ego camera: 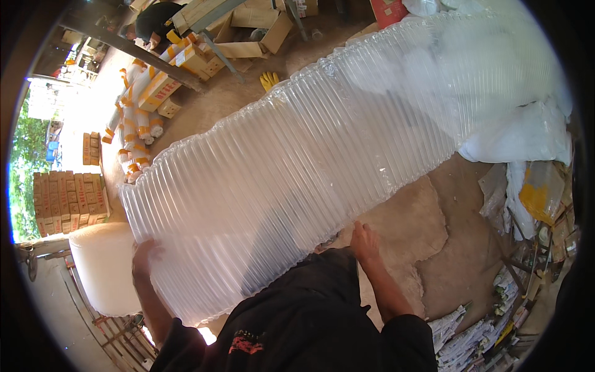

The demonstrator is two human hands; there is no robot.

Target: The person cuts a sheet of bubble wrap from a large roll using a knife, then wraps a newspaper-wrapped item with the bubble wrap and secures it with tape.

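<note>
A long sheet of clear inflated air-column packaging [288,162] stretches diagonally in front of me, from the lower left to the upper right. At its left end, my left hand [148,253] is partly behind or under the clear film; whether it grips the film cannot be told. Close to the sheet's near edge is my right hand [365,239], with its fingers bent; its hold on the edge is not clear. The sheet's far right part lies among bulky white plastic [516,135].
A large roll of white wrap [104,269] stands at the left, near stacked cartons [69,200]. Beyond the sheet are taped tubes [135,130], an open cardboard box [253,32], a yellow glove [268,81] and a bent-over person [155,23]. Bundled material [479,339] lies lower right.
</note>
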